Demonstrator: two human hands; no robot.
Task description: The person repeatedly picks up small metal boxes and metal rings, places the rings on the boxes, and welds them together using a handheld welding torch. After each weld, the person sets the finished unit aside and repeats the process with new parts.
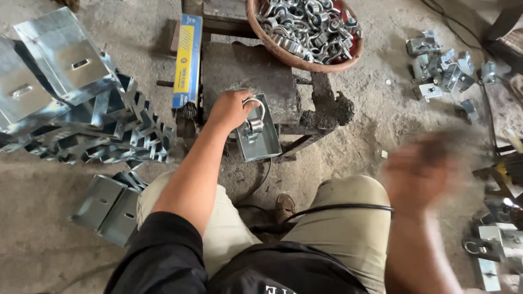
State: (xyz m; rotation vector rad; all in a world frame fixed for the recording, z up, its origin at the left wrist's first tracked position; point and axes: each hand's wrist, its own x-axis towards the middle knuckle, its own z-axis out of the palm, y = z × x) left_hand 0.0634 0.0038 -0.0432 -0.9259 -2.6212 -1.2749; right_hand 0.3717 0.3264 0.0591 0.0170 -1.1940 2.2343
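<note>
Left hand (229, 109) grips ring (255, 111) on plate (261, 142).

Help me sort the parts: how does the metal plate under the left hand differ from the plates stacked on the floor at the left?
The plate under the left hand lies alone on the worn block and carries a ring in a clip; the stacked plates lie piled on the floor and show only bare slots. Both are shiny, folded sheet metal.

One package shows: a long, narrow box (187, 61), blue with a yellow striped panel (its lettering left unread), lying on the ground just left of the dark metal block (248, 81).
</note>
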